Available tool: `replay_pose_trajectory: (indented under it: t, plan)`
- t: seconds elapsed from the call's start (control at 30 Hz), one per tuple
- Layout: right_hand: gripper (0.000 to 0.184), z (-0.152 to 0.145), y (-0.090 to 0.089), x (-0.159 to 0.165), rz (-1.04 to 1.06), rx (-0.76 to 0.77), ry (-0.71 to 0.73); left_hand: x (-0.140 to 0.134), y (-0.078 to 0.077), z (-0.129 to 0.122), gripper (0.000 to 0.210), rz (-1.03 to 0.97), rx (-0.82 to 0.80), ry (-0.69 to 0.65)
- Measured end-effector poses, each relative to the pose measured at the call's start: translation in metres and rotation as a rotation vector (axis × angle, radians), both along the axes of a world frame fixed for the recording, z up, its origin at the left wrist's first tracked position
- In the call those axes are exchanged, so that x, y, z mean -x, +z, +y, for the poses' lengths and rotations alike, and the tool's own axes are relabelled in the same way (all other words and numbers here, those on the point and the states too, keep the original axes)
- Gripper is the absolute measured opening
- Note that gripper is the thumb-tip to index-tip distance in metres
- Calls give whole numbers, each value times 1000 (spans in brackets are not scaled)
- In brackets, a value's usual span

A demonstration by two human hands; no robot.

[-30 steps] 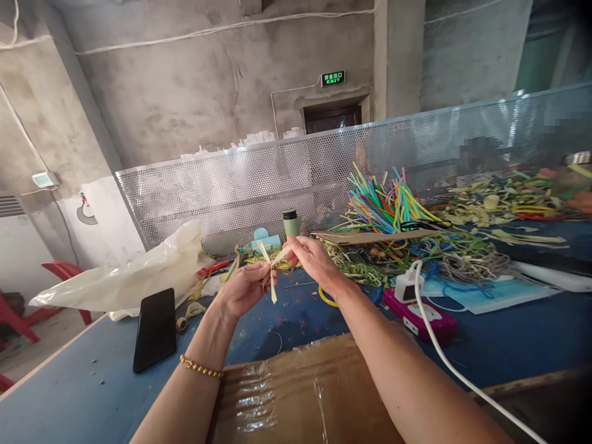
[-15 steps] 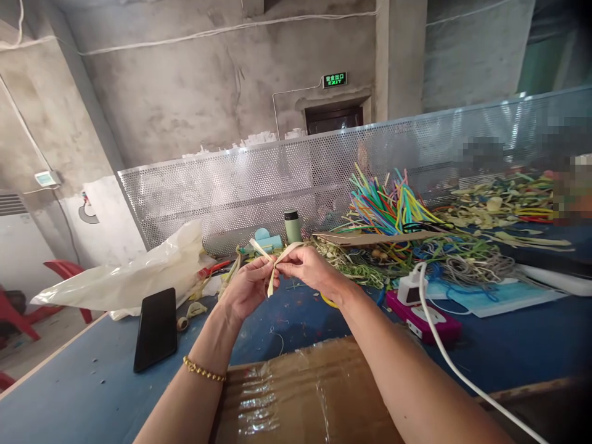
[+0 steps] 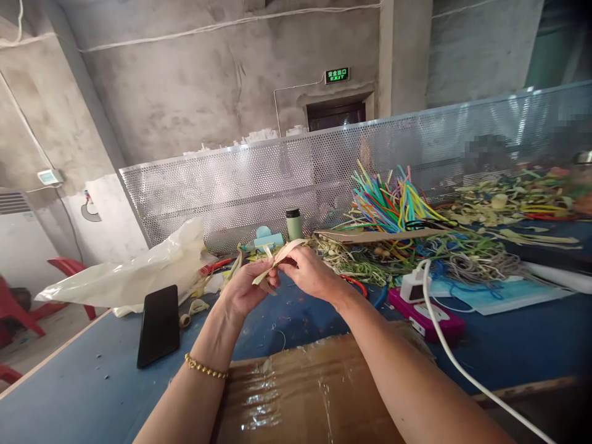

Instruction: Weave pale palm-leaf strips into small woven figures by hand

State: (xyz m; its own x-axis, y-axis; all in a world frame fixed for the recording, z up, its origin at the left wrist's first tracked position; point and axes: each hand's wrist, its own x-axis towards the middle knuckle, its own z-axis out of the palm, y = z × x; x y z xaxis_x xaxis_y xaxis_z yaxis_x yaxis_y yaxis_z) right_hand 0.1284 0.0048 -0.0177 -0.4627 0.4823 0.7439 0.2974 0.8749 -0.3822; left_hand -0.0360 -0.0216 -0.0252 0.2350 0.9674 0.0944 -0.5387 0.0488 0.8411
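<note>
Pale, flat, straw-coloured strips, like dried husk, are folded across each other between my hands above the blue table. My left hand, with a gold bead bracelet at the wrist, pinches the lower left part of the strips. Thumb and fingers of my right hand close on them from the right, close to where they cross. One loose end points down to the left and another stands up. My fingers partly hide the crossing. Below my forearms lies a taped cardboard sheet.
A black phone and a plastic bag lie left. Behind my hands stands a green bottle. Coloured stems, tangled cords, a magenta power bank and its white cable are right. A perforated metal panel runs behind.
The strips have turned between my fingers: the lower end now points more to the left, and the upper left end shows shorter. Both hands keep pinching.
</note>
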Motion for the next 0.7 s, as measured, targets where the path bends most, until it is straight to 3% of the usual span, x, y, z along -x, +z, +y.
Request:
replay_pose_trajectory:
  t: [0.17, 0.53, 0.6, 0.7]
  plan:
    - [11, 7, -6, 6, 55, -127, -44, 0, 1, 1, 18, -61, -27, -14]
    - [17, 0, 9, -9, 129, 359, 239, -2, 0, -1, 10, 19, -114, 46]
    - [16, -2, 7, -6, 94, 381, 290, -3, 0, -2, 8, 60, -119, 57]
    - [11, 2, 3, -2, 102, 278, 188, -4, 0, -3, 6, 110, -121, 70]
